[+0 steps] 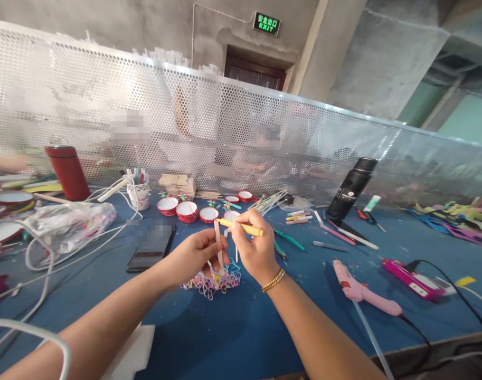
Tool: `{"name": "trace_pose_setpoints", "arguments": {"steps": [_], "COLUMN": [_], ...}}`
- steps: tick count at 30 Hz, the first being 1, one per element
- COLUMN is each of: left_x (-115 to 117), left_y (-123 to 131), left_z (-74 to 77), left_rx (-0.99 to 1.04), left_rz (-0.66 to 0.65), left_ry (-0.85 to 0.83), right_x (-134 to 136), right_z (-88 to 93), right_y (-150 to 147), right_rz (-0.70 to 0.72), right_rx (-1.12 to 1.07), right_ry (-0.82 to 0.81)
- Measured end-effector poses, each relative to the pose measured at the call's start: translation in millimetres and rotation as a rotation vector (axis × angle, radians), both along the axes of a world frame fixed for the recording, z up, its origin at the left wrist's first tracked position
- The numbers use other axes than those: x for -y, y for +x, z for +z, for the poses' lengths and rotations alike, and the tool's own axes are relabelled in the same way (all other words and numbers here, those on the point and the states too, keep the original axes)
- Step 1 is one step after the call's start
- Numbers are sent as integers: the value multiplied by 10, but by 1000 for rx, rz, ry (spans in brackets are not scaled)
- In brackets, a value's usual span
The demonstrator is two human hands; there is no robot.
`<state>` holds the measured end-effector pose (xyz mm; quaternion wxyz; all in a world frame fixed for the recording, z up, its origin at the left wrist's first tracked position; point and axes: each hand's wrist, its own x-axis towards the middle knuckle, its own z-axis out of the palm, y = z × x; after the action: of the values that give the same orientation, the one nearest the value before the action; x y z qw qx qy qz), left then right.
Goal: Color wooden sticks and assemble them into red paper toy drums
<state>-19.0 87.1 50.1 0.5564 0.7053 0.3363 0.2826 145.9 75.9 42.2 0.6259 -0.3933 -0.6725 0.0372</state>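
Note:
Near the middle of the view, my left hand (199,253) pinches a thin pale wooden stick (218,240) held upright. My right hand (256,248) is closed round a yellow marker (245,228), its tip at the top end of the stick. Below my left hand lies a pile of colourful loops (213,284) on the blue table (213,338). Just beyond the hands stand small red-rimmed white cups (187,211). A gold bracelet circles my right wrist.
At left are a phone (151,248), white cables, a plastic bag (72,224) and a red bottle (68,173). On the right are a black bottle (351,187), green pliers (290,239), a pink glue gun (363,293) and a magenta device (413,279). A perforated metal screen (225,126) stands behind.

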Motion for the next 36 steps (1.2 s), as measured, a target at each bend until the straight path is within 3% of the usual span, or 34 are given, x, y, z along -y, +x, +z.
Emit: {"name": "trace_pose_setpoints", "arguments": {"steps": [36], "left_x": [-24], "left_y": [-2], "left_z": [-21], "left_rx": [6], "left_rz": [-4], "left_ry": [8], "right_x": [-2], "right_z": [-2], "right_y": [8], "right_rz": [-9], "right_rx": [9], "right_ry": [16]}}
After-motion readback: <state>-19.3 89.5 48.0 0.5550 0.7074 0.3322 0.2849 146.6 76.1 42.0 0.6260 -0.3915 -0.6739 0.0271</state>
